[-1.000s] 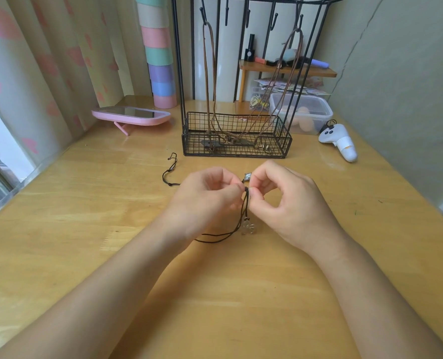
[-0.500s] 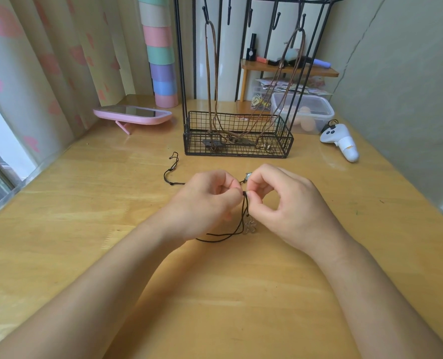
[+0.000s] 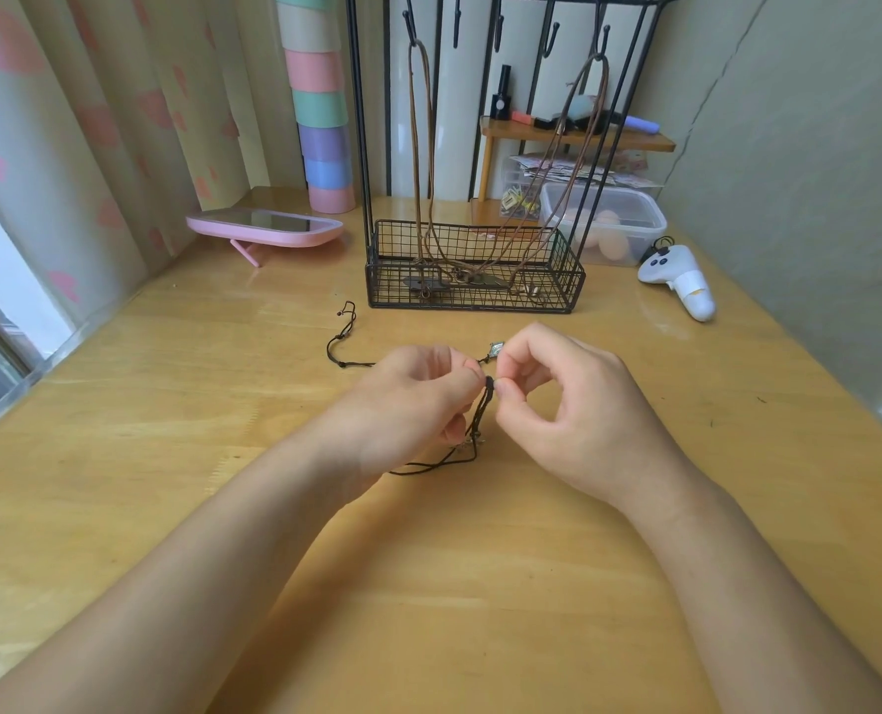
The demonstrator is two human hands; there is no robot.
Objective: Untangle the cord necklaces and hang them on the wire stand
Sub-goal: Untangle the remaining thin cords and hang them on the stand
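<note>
Little shifts since a second ago: above the counter (image 3: 480, 584), the left hand (image 3: 408, 399) and right hand (image 3: 573, 414) stay curled, fingertips pinching the tangled black cords (image 3: 483, 409). Two brown necklaces (image 3: 421, 146) already hang on the wire stand (image 3: 470, 301). The black ones look left to free and hang.
</note>
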